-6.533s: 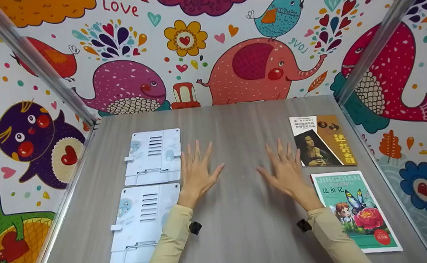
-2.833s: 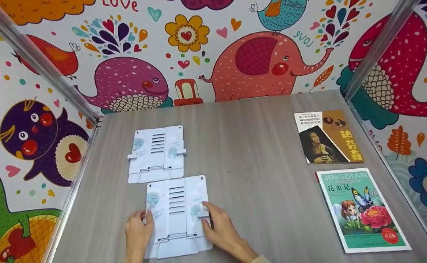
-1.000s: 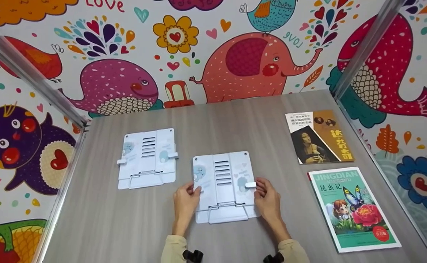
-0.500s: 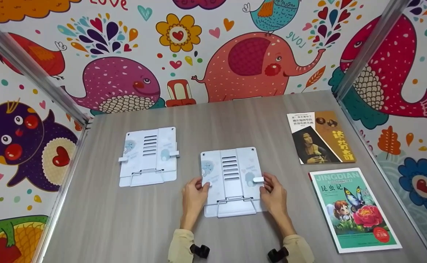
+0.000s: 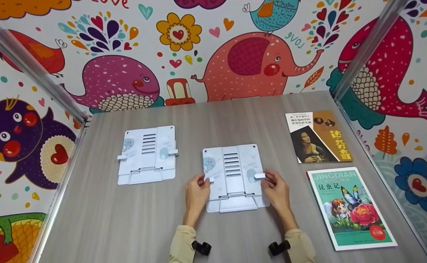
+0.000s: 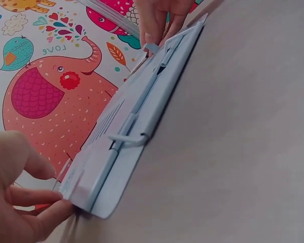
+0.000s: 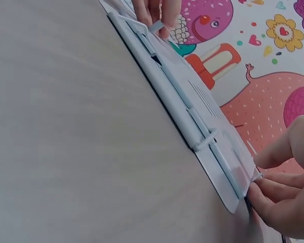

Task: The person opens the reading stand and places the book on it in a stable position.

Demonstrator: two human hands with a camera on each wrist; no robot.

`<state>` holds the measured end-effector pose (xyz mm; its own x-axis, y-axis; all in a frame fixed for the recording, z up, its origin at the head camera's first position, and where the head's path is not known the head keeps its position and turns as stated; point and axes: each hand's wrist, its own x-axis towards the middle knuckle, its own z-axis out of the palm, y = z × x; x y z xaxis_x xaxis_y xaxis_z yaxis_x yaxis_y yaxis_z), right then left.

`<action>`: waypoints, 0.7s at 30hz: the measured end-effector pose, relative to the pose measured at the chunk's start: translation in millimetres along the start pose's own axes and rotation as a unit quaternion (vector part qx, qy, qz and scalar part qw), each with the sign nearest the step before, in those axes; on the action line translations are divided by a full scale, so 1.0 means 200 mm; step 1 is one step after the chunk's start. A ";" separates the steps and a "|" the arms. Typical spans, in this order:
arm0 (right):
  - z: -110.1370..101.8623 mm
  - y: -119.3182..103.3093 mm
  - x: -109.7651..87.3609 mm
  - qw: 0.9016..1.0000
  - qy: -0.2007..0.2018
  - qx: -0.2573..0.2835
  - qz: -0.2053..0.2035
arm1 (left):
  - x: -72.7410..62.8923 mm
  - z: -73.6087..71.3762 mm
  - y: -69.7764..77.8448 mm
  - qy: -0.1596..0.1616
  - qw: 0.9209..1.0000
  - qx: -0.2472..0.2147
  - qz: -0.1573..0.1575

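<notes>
A white folding book stand [image 5: 248, 160], printed with pale blue pictures and cut with slots, lies flat in the middle of the table, its wire foot toward me. My left hand [image 5: 197, 193] pinches its left edge by the side clip. On the opposite edge, my right hand [image 5: 277, 191] grips it beside the right page clip [image 5: 260, 176]. The left wrist view shows thumb and fingers at the corner of the stand [image 6: 167, 86]. From the right wrist, the fingers [image 7: 276, 202] close on its side. A matching book stand [image 5: 134, 160] lies to the left.
At the right lie two books: a brown and white one with a portrait [image 5: 319, 137] at the back, and a green children's book [image 5: 352, 204] nearer me. Patterned wall panels [image 5: 250, 65] with metal posts [image 5: 366, 51] enclose the wood-grain table [image 5: 125, 219].
Both hands, first spread open over the table, took hold of the nearer book stand and brought it right to the middle. In the last second it moved slightly farther away and right.
</notes>
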<state>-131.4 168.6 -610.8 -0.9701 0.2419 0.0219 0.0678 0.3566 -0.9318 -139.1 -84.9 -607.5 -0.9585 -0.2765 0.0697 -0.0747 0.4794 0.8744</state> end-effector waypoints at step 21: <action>0.06 -0.04 -0.26 0.981 -0.024 -0.162 -0.100 | 0.18 0.02 -0.02 -0.013 0.998 0.008 -0.057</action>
<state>-83.6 141.9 -608.7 -0.9808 0.0981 0.1684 -0.0617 0.6632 -0.7459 -174.7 -93.5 -611.3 -0.9502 -0.3088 -0.0423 -0.1881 0.4600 0.8678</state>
